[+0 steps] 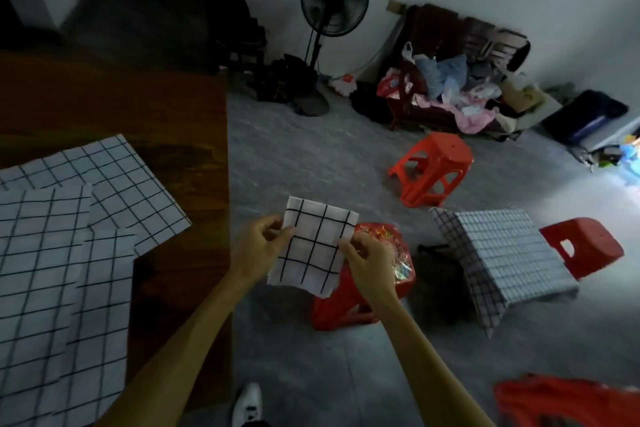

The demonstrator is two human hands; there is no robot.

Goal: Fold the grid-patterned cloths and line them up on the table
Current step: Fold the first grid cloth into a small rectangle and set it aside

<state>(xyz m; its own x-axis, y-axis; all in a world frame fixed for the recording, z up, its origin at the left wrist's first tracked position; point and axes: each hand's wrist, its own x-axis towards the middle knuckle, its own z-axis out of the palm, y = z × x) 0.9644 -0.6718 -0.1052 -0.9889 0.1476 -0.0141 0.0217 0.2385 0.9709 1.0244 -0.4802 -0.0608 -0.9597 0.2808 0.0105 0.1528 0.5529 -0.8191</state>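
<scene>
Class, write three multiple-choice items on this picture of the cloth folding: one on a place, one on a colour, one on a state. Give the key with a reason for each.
1. Where is the small folded cloth?
A. Flat on the wooden table
B. Held in the air over the floor, beside the table
C. On the fan

2. What colour are the plastic stools?
A. Blue
B. Green
C. Red

3. How is the small cloth held?
A. By both hands, pinched at its side edges
B. By one hand only
C. By no hand

Key: 1 B, it sits right of the table edge with grey floor behind it. 2 C, each stool seen is red. 3 A, the left hand and right hand each pinch one side.
</scene>
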